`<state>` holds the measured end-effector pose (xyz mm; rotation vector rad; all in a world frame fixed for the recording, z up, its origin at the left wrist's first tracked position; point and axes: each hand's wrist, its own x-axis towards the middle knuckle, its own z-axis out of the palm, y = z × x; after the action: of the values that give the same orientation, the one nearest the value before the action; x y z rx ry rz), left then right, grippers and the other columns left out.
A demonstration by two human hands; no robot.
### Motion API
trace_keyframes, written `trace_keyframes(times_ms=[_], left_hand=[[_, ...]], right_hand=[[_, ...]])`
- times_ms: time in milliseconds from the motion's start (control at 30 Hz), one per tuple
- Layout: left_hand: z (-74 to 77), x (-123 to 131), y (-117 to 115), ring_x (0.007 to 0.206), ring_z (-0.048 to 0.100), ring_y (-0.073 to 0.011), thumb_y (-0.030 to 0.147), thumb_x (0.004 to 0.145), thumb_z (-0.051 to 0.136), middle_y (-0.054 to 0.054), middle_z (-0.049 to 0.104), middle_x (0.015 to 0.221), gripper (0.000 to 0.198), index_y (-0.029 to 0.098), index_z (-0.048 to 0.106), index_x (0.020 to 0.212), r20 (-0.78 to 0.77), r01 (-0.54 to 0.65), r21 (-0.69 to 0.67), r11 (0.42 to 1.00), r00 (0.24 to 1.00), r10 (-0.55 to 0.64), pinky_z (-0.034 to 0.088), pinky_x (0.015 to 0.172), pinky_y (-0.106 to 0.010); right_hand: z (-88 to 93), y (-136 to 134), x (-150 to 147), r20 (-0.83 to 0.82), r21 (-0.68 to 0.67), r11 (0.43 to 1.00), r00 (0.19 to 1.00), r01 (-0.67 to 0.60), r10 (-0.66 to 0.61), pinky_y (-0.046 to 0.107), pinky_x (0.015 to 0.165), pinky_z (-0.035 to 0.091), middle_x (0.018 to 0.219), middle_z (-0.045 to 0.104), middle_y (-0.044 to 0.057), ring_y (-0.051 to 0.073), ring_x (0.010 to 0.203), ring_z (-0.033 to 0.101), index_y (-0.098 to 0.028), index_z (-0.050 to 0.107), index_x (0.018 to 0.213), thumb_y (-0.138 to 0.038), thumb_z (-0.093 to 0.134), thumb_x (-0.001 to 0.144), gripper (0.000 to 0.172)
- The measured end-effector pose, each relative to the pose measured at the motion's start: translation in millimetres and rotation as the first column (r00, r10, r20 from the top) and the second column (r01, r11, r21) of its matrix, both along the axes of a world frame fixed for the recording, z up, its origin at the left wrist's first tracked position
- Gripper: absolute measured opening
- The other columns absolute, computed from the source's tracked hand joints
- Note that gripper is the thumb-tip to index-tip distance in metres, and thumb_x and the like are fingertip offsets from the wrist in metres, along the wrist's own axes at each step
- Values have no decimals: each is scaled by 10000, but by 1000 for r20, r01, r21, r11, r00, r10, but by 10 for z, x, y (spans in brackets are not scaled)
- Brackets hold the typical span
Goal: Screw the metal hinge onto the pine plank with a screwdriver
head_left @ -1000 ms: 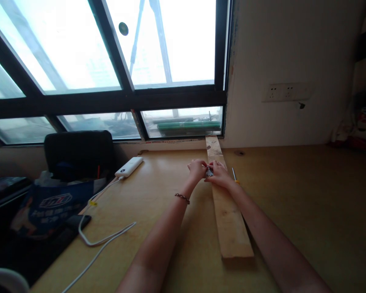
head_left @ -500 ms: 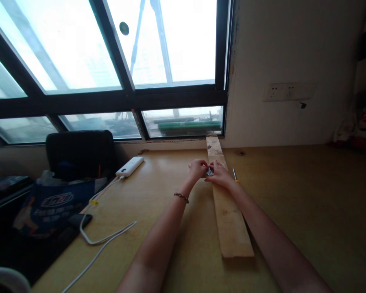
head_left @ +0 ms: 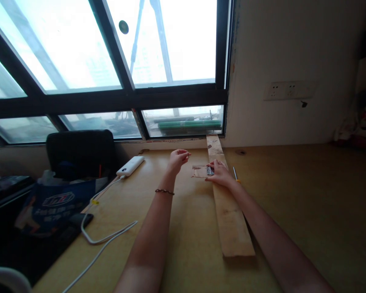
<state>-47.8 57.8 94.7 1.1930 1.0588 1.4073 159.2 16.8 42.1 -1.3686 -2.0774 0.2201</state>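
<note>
A long wooden plank (head_left: pixel 230 215) lies on the yellow-brown table (head_left: pixel 308 211), running from the window sill toward me. My right hand (head_left: pixel 220 173) rests on the plank with its fingers pressed on a small metal piece (head_left: pixel 210 171). Beside that piece, a small flat brownish piece (head_left: pixel 199 171) lies on the table left of the plank. My left hand (head_left: pixel 177 158) hovers above the table left of the plank, palm up, fingers curled loosely, nothing seen in it. A screwdriver (head_left: pixel 235 175) with a yellow handle lies just right of my right hand.
A white power bank (head_left: pixel 130 166) with a white cable (head_left: pixel 103 236) lies to the left. A black chair (head_left: pixel 81 152) and a blue bag (head_left: pixel 53 203) stand off the table's left edge. The window sill and a white wall with a socket (head_left: pixel 282 90) close the far side.
My left hand has let go of the metal piece and lifted away to the left, uncovering the small brownish piece. My right hand has stayed on the plank.
</note>
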Motion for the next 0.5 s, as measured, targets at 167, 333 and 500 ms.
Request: trace_keyframes(times_ms=[167, 333, 500], left_hand=[[101, -333, -117, 409, 445, -40, 169, 582, 614, -2, 560, 571, 198, 112, 603, 772, -286, -65, -11, 998, 956, 60, 366, 432, -176], [-90, -200, -317, 559, 558, -99, 150, 616, 548, -51, 592, 698, 186, 105, 646, 767, -303, 116, -8, 993, 946, -113, 458, 544, -237], [-478, 291, -452, 574, 493, -78, 248, 630, 643, -23, 534, 746, 140, 142, 665, 719, -563, 99, 306, 947, 821, 96, 424, 566, -230]], right_hand=[[-29, 19, 4, 2, 3, 1000, 1000, 5, -5, 378, 867, 332, 1072, 580, 63, 248, 1016, 493, -206, 463, 1011, -426, 747, 486, 636], [-54, 38, 5, 3, 15, 1000, 1000, 14, -14, 388, 877, 328, 1051, 586, 61, 244, 1015, 494, -208, 462, 1013, -441, 743, 483, 643], [-62, 35, 0, 10, 26, 1000, 1000, 11, -11, 390, 884, 329, 1036, 588, 55, 243, 1007, 498, -213, 468, 1034, -442, 735, 490, 648]])
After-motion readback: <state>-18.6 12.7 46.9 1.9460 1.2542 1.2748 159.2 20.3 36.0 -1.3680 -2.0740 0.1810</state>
